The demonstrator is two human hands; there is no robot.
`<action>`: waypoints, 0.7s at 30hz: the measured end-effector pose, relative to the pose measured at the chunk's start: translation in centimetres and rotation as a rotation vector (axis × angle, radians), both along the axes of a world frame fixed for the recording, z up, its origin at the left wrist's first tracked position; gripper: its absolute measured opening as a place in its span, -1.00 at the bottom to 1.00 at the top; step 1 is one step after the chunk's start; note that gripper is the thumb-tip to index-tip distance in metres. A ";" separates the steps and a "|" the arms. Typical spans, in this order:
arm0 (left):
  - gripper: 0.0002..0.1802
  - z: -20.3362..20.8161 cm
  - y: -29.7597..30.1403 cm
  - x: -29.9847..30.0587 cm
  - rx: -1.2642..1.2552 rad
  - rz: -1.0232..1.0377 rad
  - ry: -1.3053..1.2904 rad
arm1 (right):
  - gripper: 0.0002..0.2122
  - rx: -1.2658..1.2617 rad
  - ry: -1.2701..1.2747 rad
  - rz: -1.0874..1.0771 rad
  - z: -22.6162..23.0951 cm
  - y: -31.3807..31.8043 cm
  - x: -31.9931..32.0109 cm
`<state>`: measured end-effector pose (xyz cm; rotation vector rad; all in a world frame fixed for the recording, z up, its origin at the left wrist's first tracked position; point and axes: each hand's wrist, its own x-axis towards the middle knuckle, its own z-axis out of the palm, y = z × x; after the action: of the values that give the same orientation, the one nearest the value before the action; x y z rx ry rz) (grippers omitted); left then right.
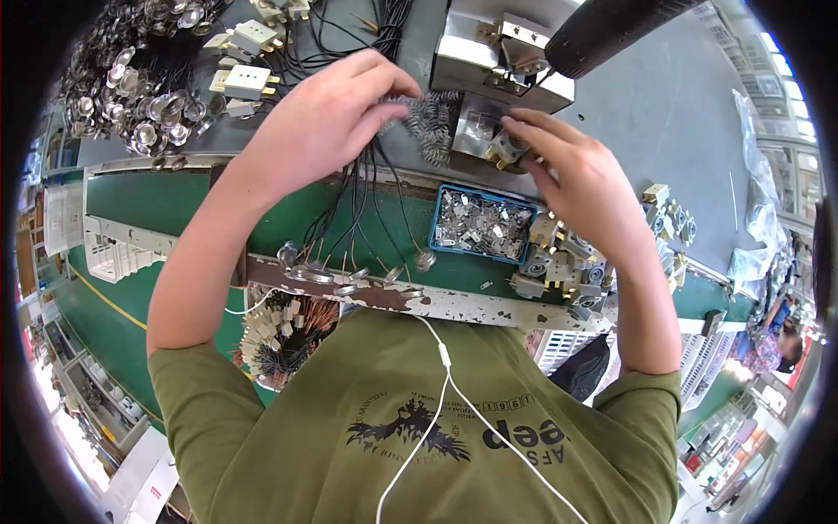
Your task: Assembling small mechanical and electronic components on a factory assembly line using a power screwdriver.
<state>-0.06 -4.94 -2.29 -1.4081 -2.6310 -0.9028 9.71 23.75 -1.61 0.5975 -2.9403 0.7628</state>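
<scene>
My left hand point(336, 113) is over a pile of small coil springs point(429, 131), thumb and fingertips drawn close together. Whatever they pinch is too small or blurred to name. Across from it, my right hand point(576, 166) has its fingers bent around a small socket part with brass tabs point(504, 150). That part sits at a clear-topped metal fixture point(476, 131), and the fingers partly cover it. Just below, a blue tray point(434, 229) holds many small metal pieces. Several similar socket parts point(563, 266) are heaped under my right wrist.
A boxy metal press point(458, 52) stands behind the fixture, with a dark cylindrical tool point(602, 39) angled above it. Black wires with round metal ends point(314, 271) hang over the near edge. White plug blocks point(247, 81) and metal caps point(148, 122) lie at far left.
</scene>
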 end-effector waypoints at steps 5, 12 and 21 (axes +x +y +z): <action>-0.83 1.1 0.0 -0.6 0.098 0.088 -0.072 | -0.70 0.173 0.103 -0.070 -0.7 -1.3 -1.2; -0.81 3.5 -2.2 0.9 0.064 0.196 -0.185 | -0.72 0.100 0.367 -0.068 0.3 -3.1 0.9; -0.69 3.2 -3.3 4.4 -0.587 -0.095 -0.278 | -0.70 -0.278 -0.324 -0.030 -2.3 -10.0 3.7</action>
<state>4.37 -8.28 0.94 -1.6198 -3.2433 -0.3509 13.44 13.74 -3.94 0.4424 -3.0244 1.3515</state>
